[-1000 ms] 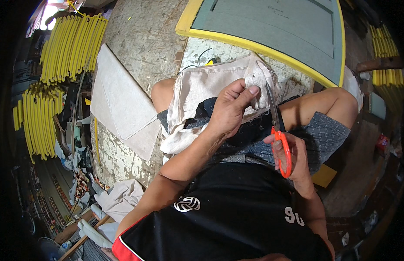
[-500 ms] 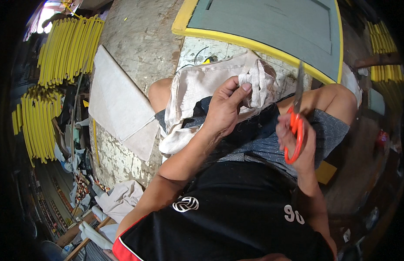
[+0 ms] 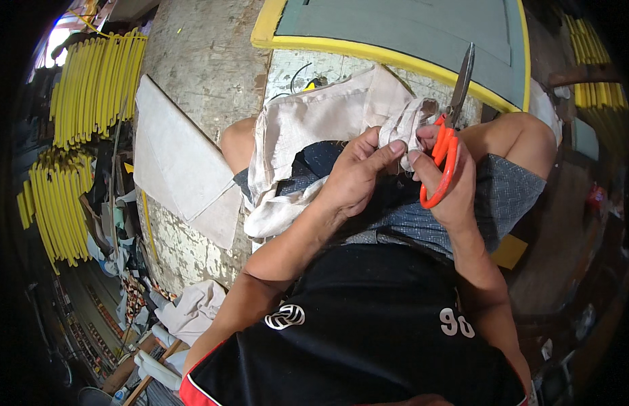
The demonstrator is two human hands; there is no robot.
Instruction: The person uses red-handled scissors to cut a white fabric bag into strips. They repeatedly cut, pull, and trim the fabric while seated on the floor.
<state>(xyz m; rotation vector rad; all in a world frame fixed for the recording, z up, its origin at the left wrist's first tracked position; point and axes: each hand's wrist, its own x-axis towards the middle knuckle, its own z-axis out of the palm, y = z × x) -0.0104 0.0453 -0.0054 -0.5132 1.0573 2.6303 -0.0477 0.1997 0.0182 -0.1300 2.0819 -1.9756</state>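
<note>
Off-white cloth (image 3: 328, 101) with frayed edges lies across my lap, its bunched strips gathered at the right. My left hand (image 3: 362, 166) is closed on these bunched strips, thumb on top. In my right hand (image 3: 450, 176) is a pair of scissors (image 3: 448, 155) with orange-red handles, its dark blades pointing up and away from me, seemingly together. The thumb and fingers of that hand also reach the bunched cloth, close beside my left thumb. Some fingers of both hands are hidden behind the cloth and handles.
A folded off-white cloth (image 3: 182, 162) lies on the worn wooden surface (image 3: 213, 40) to my left. Ahead stands a grey-green panel with a yellow frame (image 3: 389, 57). Yellow curved rods (image 3: 98, 88) hang at far left. Crumpled cloth (image 3: 192, 311) lies near my left elbow.
My right hand with the scissors has moved up and left, from apart to touching the cloth beside my left hand. My left hand keeps its hold on the cloth.
</note>
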